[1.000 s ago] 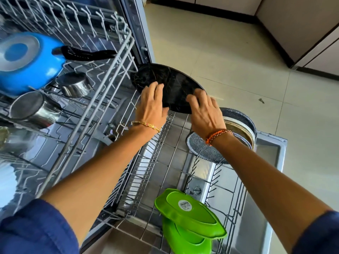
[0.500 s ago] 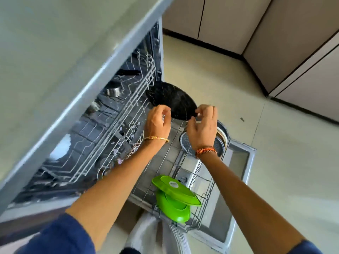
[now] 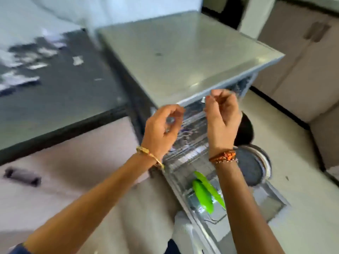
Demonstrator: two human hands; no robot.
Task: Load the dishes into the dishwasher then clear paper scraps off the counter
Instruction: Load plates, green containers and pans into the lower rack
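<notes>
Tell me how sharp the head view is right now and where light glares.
Head view: heavy motion blur throughout; the white paper scraps on the dark counter smear into streaks; both the left hand and right hand have soft edges; a bright sheen lies on the grey dishwasher top; the green plastic lids read only as colour.

Pale floor (image 3: 286, 143) lay right. Beige cupboard doors (image 3: 302, 74) stood far right. Drawer with dark handle (image 3: 22, 177) sat near left, all blurry.
</notes>
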